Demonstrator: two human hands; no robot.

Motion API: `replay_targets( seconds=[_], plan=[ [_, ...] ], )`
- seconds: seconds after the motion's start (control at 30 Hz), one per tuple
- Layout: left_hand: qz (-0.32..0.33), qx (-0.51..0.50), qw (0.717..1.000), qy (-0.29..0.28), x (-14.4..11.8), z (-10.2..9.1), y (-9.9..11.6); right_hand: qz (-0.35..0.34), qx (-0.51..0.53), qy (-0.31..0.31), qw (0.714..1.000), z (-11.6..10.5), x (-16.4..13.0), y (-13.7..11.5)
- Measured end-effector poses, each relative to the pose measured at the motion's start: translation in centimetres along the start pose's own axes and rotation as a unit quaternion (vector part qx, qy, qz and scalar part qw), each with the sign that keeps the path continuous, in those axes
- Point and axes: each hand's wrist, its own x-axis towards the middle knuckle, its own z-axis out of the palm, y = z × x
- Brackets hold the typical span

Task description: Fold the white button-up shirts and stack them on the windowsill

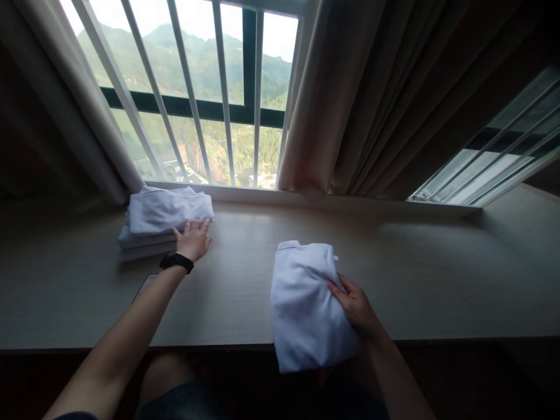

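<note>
A stack of folded white cloth (168, 211), perhaps garments, lies on the wooden ledge (236, 280) below the window. My left hand (193, 239) rests on the stack's near right side with its fingers spread. On the right, my right hand (356, 303) pinches the edge of another folded white cloth (306, 309) between thumb and fingers. That cloth is creased, and its lower part hangs past the ledge's front edge. Whether its far end touches the ledge I cannot tell.
A flat, dark-edged object (146, 284) lies partly under my left forearm. Behind the ledge stands a barred window (196, 111) between heavy curtains (345, 99). More barred glass (494, 154) shows at the far right. My knee (166, 376) is below the front edge.
</note>
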Motion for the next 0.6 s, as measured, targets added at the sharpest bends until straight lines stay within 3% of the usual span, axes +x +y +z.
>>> replay_targets(
  seconds=[0.07,0.13,0.17,0.23,0.3,0.33,0.4,0.5,0.6],
  plan=[
    [0.027,-0.055,0.998,-0.027,-2.5,-0.1,3.4,-0.054,0.007,-0.010,0.998,1.8,1.2,-3.6],
    [-0.013,-0.239,0.963,-0.125,-5.9,-0.1,6.9,-0.112,-0.002,-0.025,0.993,4.3,2.4,-7.4],
    [-0.042,-0.342,0.921,-0.182,-7.5,-0.1,8.4,-0.144,-0.019,-0.031,0.989,5.7,2.7,-9.1],
    [-0.088,-0.542,0.786,-0.285,-10.1,-0.3,10.9,-0.203,-0.083,-0.070,0.973,8.9,3.1,-12.1],
    [-0.088,-0.681,0.659,-0.308,-11.6,-0.5,12.2,-0.252,-0.162,-0.133,0.945,12.1,2.9,-13.8],
    [-0.082,-0.728,0.620,-0.281,-11.9,-0.6,12.4,-0.272,-0.196,-0.166,0.927,13.6,2.8,-14.1],
    [-0.090,-0.782,0.596,-0.157,-11.8,-0.7,12.2,-0.300,-0.233,-0.224,0.898,16.3,2.5,-14.0],
    [-0.158,-0.776,0.611,0.024,-10.2,-0.9,10.4,-0.334,-0.213,-0.255,0.882,18.6,1.8,-12.4],
    [-0.177,-0.746,0.640,0.049,-6.5,-2.5,7.0,-0.338,-0.163,-0.198,0.906,18.7,0.0,-8.9]
  ],
)
